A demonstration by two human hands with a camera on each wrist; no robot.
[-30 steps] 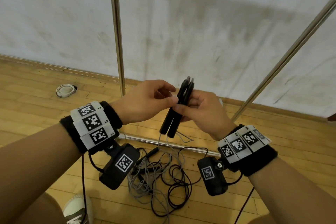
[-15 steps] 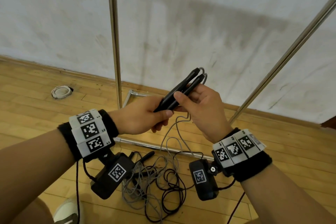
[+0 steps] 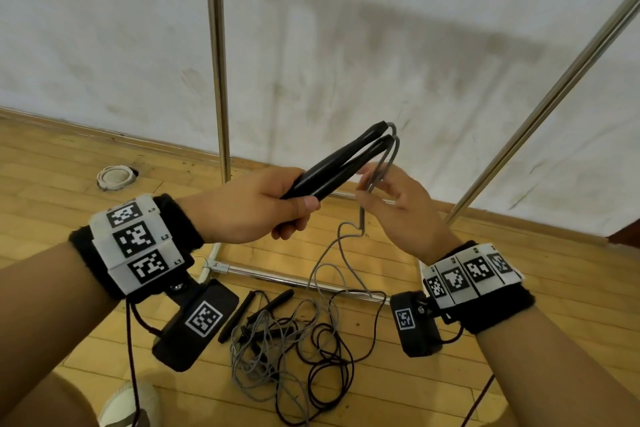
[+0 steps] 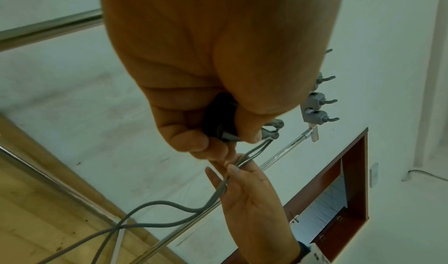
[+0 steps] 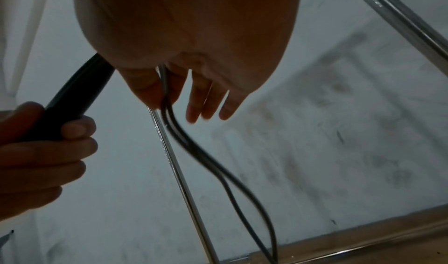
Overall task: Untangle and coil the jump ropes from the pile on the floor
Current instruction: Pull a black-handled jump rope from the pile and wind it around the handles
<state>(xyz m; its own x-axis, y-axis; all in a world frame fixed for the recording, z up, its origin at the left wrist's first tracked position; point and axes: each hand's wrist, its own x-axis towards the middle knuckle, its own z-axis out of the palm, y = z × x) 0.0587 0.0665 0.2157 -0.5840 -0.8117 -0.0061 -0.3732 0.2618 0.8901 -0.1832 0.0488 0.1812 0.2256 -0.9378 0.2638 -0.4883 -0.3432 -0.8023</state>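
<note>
Your left hand is wrapped tight around the pair of slim black plastic jump-rope handles, fingers curled underneath and thumb clamped on top, and the handles angle up and away to your right with their tips spreading slightly apart. From those tips the grey rope cord arcs over in two strands and drops straight into your right hand. There your thumb and first finger pinch the doubled cord, as the left wrist view shows, while the other three fingers fan out loose and straight, clear of the rope. Below that pinch the two grey strands hang down, part into a loop and trail to the floor. Down there, between your two wrists, sits the tangled pile of grey and black ropes on the light wooden plank floor, with more black handles lying at its upper left edge. Just behind the pile runs the chrome base bar of a metal rack, its upright pole rising in front of the scuffed white wall and a second slanted pole off to your right. A white ring-shaped object lies on the floor near the skirting at far left, and a white shoe peeks in at the bottom edge.
</note>
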